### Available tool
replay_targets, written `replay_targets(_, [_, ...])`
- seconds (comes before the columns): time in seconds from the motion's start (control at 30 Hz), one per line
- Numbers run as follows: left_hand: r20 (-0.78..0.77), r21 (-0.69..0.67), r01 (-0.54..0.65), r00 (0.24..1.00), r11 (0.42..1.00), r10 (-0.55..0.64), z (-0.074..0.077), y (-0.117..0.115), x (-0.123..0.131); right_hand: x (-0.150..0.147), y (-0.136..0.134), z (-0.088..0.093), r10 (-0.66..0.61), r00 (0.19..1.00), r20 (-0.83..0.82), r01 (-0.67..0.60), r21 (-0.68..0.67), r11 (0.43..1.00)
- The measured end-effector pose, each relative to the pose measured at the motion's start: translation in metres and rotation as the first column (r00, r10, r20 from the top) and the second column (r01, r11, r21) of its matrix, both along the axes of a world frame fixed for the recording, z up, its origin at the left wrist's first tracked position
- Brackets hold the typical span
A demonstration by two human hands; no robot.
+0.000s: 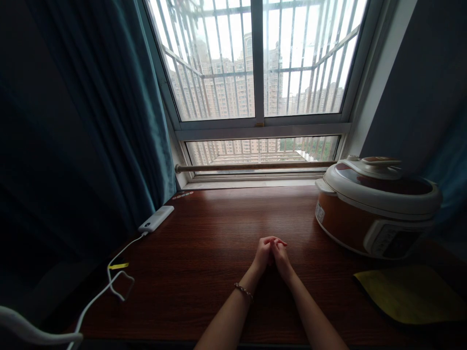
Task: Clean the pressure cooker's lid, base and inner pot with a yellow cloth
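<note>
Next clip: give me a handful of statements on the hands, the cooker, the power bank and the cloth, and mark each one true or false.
1. The left hand and right hand are pressed together on the table. True.
2. The cooker has its lid open. False: the lid is shut.
3. The power bank lies at the table's left edge with a white cable plugged in. True.
4. The yellow cloth is draped over the cooker. False: it lies flat on the table in front of the cooker.
5. A bracelet is on the right wrist. False: it is on the left wrist.
</note>
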State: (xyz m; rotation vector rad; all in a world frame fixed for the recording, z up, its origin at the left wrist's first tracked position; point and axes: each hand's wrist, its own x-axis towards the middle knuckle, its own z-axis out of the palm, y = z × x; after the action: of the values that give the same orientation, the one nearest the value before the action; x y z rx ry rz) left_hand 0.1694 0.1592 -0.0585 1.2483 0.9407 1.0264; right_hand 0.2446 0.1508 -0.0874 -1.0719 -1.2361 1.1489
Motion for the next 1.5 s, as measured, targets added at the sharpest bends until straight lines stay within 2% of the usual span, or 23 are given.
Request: replay_targets(1.5, [-0.011, 0.000, -0.003, 1.000, 1.000, 0.003, -0.0042, 0.0015, -0.0002, 0.0000, -0.0020, 0.0048, 0.011, 1.000, 0.006, -0.011, -0.002, 1.000])
